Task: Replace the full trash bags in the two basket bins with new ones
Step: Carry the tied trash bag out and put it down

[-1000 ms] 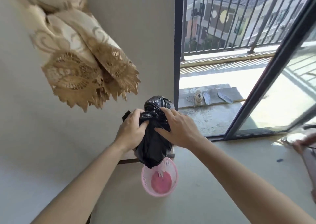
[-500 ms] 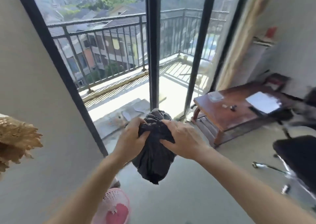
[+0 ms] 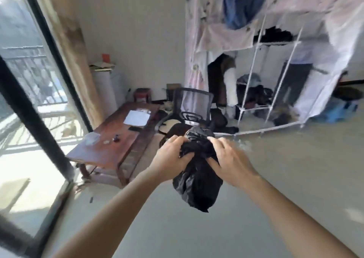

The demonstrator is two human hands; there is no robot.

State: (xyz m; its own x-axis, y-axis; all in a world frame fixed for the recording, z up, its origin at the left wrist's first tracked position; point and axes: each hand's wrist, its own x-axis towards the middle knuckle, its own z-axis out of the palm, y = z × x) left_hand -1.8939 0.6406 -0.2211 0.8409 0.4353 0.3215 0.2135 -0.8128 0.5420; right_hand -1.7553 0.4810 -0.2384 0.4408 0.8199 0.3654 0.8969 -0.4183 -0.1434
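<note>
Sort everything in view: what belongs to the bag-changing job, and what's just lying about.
Job: black trash bag, gripped at its gathered top by the left hand and right hand.

Lying about: wooden table, paper sheet on it, office chair, fabric wardrobe.

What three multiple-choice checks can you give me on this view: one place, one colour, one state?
1. Where does the white paper sheet lie? A on a bed; B on the wooden table; C in a bin.
2. What colour is the trash bag? A black; B pink; C white.
3. How is the trash bag held? A by one hand; B lying in a sink; C gripped near its top by the left hand and right hand.
Answers: B, it rests on the tabletop; A, its plastic is black; C, both hands clutch its gathered top.
</note>
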